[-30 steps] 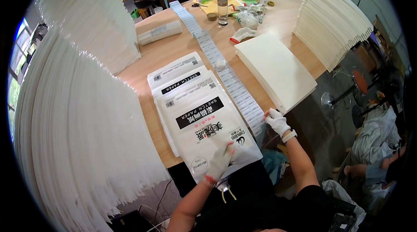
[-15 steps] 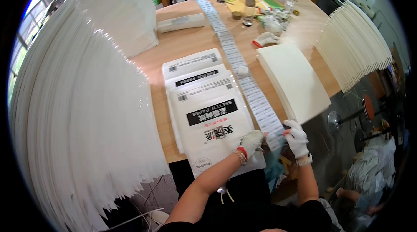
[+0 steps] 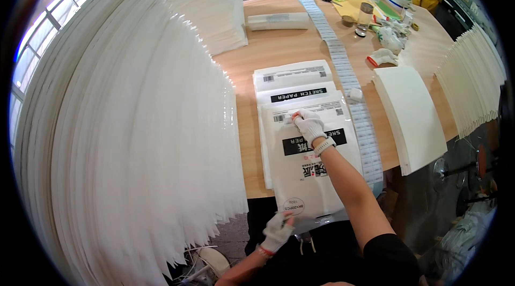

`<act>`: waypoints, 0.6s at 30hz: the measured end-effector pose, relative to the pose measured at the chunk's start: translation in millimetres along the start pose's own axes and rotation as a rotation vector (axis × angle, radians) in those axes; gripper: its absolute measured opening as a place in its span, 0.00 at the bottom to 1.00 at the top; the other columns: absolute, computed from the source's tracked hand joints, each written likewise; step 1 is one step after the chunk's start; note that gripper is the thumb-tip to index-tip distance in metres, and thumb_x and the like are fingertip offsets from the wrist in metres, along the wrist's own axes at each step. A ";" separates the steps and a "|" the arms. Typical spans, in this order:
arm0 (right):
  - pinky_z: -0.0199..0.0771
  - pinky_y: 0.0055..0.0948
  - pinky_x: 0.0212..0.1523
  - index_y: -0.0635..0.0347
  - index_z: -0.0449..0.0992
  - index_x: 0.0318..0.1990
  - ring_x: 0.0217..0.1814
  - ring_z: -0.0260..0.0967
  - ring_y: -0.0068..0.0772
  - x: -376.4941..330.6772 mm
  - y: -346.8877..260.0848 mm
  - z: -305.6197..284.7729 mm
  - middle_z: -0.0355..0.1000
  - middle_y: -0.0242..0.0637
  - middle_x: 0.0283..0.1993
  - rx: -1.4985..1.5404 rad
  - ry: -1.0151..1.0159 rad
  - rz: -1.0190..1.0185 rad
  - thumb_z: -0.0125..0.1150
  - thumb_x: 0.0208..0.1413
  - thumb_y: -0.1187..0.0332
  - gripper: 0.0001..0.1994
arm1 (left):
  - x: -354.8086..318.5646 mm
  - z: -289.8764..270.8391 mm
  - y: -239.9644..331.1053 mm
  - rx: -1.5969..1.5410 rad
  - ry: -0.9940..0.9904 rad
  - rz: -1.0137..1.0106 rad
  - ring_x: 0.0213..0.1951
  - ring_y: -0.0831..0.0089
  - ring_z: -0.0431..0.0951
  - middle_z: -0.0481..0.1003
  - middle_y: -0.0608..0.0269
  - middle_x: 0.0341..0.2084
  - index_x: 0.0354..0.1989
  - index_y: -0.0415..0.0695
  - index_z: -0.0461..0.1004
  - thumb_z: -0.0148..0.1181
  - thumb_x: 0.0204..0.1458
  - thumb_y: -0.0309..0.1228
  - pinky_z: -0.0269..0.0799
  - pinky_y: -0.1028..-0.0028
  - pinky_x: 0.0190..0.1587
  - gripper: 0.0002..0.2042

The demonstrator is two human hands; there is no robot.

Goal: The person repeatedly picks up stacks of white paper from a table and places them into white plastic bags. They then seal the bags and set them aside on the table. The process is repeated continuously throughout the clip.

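Observation:
A white plastic-wrapped pack of sketch paper lies on top of similar packs in front of me. My right hand, in a white glove with bare fingertips, reaches across it. Its fingers are curled together against the pack's far part, beside a small printed code; anything between them is hidden. My left hand, gloved alike and a little blurred, is by the pack's near left corner with its fingers apart. Right of the packs runs a long strip of pale blue labels, with a small white block on it.
A tall stack of white sheets fills the left side. To the right are a block of cream paper and a fanned stack. A rolled pack, a loose glove, a glass jar and scissors lie farther back.
Both hands have left the near end of the label strip. My right hand has moved left and away onto the pack; my left has moved to its near left corner. The view has shifted left.

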State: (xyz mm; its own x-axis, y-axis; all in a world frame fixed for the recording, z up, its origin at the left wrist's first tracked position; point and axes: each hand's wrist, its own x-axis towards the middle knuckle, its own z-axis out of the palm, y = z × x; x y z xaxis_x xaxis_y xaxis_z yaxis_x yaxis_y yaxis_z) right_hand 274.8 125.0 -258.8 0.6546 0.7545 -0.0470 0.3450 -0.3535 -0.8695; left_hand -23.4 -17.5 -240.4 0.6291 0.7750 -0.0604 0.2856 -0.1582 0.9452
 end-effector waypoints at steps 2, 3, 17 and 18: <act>0.67 0.32 0.34 0.54 0.75 0.31 0.31 0.69 0.39 10.6 -12.2 19.9 0.71 0.41 0.26 -0.159 -0.019 0.000 0.49 0.48 0.62 0.10 | -27.1 -27.3 -29.5 -0.067 0.145 -0.251 0.22 0.77 0.71 0.71 0.61 0.23 0.38 0.38 0.70 0.55 0.50 0.27 0.69 0.78 0.25 0.08; 0.67 0.34 0.37 0.53 0.75 0.31 0.35 0.69 0.43 14.1 -16.4 26.5 0.72 0.43 0.29 -0.242 -0.026 0.002 0.48 0.48 0.62 0.10 | -34.2 -38.0 -33.3 -0.075 0.192 -0.385 0.21 0.78 0.70 0.70 0.63 0.22 0.37 0.38 0.70 0.55 0.50 0.27 0.67 0.78 0.24 0.08; 0.67 0.33 0.37 0.52 0.75 0.31 0.35 0.69 0.41 25.3 -24.5 35.4 0.72 0.43 0.30 -0.346 -0.053 0.010 0.50 0.46 0.62 0.09 | -35.4 -43.0 -68.6 -0.155 0.247 -0.457 0.24 0.80 0.68 0.70 0.65 0.23 0.38 0.37 0.67 0.54 0.51 0.28 0.65 0.79 0.26 0.09; 0.67 0.34 0.37 0.52 0.75 0.31 0.35 0.68 0.41 25.4 -24.8 35.7 0.72 0.43 0.30 -0.368 -0.049 0.005 0.50 0.46 0.62 0.09 | -36.0 -43.2 -70.9 -0.159 0.241 -0.456 0.24 0.80 0.68 0.70 0.65 0.23 0.38 0.37 0.67 0.54 0.51 0.29 0.65 0.79 0.26 0.09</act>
State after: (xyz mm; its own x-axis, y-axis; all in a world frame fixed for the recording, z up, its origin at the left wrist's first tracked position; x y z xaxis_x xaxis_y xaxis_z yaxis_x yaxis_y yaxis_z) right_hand 258.8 172.6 -256.0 0.6272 0.7745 -0.0822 0.5661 -0.5258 -0.6349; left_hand -97.5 -7.8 -291.4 0.2778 0.8646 -0.4187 0.3663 0.3076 0.8782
